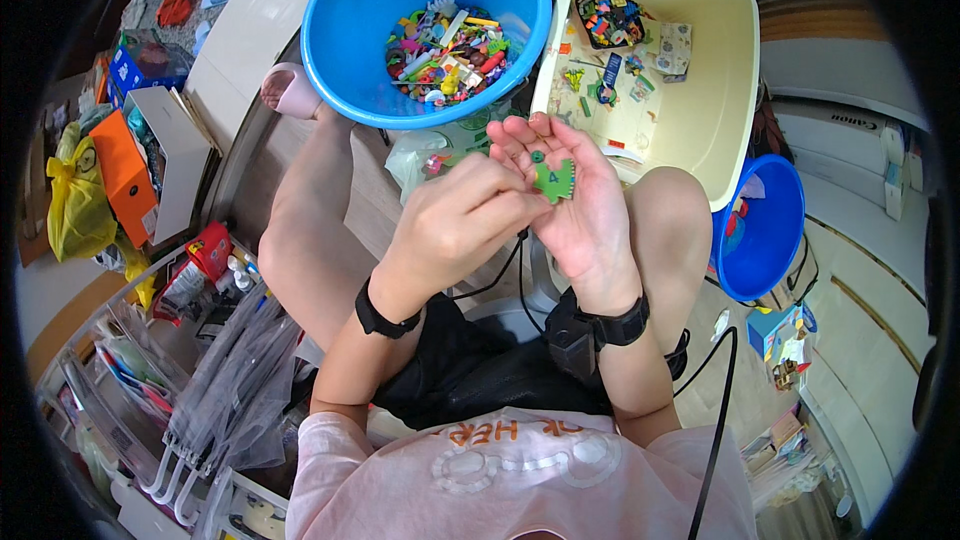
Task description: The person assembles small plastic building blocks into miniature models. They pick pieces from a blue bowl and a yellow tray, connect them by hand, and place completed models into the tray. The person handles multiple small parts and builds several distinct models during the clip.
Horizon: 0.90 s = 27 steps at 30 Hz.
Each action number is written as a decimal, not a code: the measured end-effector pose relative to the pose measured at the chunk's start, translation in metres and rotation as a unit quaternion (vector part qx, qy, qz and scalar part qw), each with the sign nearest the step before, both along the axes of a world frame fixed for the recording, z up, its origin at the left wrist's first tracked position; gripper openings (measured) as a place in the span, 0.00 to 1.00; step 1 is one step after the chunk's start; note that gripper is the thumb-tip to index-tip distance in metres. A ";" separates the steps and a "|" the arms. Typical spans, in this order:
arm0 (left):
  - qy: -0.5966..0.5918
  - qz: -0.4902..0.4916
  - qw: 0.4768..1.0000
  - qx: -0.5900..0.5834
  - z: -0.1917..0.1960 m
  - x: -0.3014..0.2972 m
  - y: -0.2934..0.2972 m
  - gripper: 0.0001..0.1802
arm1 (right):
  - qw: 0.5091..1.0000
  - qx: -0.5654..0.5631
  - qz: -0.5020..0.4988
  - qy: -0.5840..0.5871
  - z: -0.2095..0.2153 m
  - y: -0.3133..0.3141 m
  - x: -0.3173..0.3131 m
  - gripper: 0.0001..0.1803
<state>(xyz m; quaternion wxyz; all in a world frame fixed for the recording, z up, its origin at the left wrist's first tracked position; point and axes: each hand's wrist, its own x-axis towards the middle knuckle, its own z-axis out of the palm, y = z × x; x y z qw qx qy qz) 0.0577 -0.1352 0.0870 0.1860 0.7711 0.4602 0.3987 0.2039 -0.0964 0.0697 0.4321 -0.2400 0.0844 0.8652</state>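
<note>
My right hand (580, 210) is held palm up above my knees, with a small green toy piece (553, 180) lying on the palm and a tiny dark green stud near the fingers. My left hand (455, 225) is curled, and its fingertips pinch the edge of the green piece. Both wrists wear black bands. Beyond the hands stands a round blue tub (345, 50) holding several small colourful plastic pieces (445, 45).
A cream rectangular bin (715, 90) with scattered toy parts stands at the upper right, and a smaller blue bucket (775, 240) at the right. Boxes, a yellow bag and clear organiser trays crowd the left. A black cable runs over my lap.
</note>
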 end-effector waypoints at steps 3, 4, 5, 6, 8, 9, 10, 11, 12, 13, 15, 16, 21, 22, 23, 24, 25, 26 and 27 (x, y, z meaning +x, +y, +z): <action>-0.030 0.014 0.999 -0.010 0.000 0.004 0.002 0.11 | 1.000 0.011 -0.003 0.006 0.001 0.000 0.001 0.17; -0.029 0.044 0.998 -0.017 0.002 0.002 0.003 0.11 | 1.000 0.012 -0.004 0.007 0.001 0.001 0.001 0.17; -0.029 0.074 0.997 -0.019 0.004 0.000 0.003 0.10 | 1.000 0.016 -0.006 0.005 0.002 0.001 0.000 0.17; 0.002 0.102 0.994 -0.027 0.006 0.000 0.006 0.10 | 1.000 0.020 -0.007 0.002 0.003 0.002 0.000 0.17; 0.064 0.159 0.985 -0.037 0.008 -0.001 0.012 0.10 | 0.999 0.036 -0.002 0.005 0.005 0.001 -0.001 0.17; 0.074 0.153 0.985 -0.027 0.009 -0.001 0.015 0.11 | 0.999 0.042 0.001 0.004 0.006 0.000 -0.001 0.17; 0.086 0.149 0.985 -0.022 0.010 0.000 0.017 0.11 | 0.999 0.039 -0.001 -0.004 0.006 0.000 -0.002 0.17; 0.098 0.145 0.984 -0.018 0.011 0.000 0.019 0.11 | 0.999 0.034 -0.004 -0.014 0.006 -0.001 -0.003 0.17; 0.105 0.141 0.984 -0.025 0.012 0.001 0.020 0.12 | 0.999 0.030 -0.007 -0.023 0.005 -0.001 -0.004 0.18; 0.112 0.138 0.984 -0.032 0.014 0.002 0.020 0.12 | 0.999 0.029 -0.006 -0.020 0.005 -0.001 -0.004 0.16; 0.119 0.127 0.984 -0.044 0.015 0.003 0.021 0.12 | 0.999 0.039 -0.006 0.002 0.003 -0.001 -0.003 0.14; 0.120 0.120 0.984 -0.049 0.016 0.002 0.021 0.12 | 0.999 0.039 -0.003 -0.006 0.001 -0.002 -0.002 0.15; 0.107 0.117 0.986 -0.050 0.016 0.005 0.023 0.15 | 0.998 0.039 0.009 -0.041 0.000 -0.004 -0.003 0.18; 0.102 0.115 0.987 -0.049 0.016 0.005 0.024 0.15 | 0.999 0.045 0.005 -0.020 0.002 -0.004 -0.003 0.17; 0.098 0.115 0.987 -0.047 0.016 0.005 0.024 0.15 | 0.999 0.038 0.004 -0.021 0.004 -0.003 -0.003 0.15; 0.084 0.112 0.989 -0.051 0.016 0.004 0.023 0.14 | 0.999 0.037 0.003 -0.013 0.006 -0.003 -0.002 0.14; 0.070 0.109 0.990 -0.056 0.016 0.002 0.022 0.14 | 0.999 0.041 0.007 -0.019 0.008 -0.002 -0.001 0.14; 0.055 0.110 0.991 -0.058 0.017 0.002 0.022 0.13 | 0.999 0.051 0.011 -0.014 0.010 -0.001 0.000 0.14; 0.003 0.099 0.992 -0.074 0.017 0.001 0.021 0.14 | 0.997 0.069 0.015 -0.006 0.012 0.000 0.001 0.14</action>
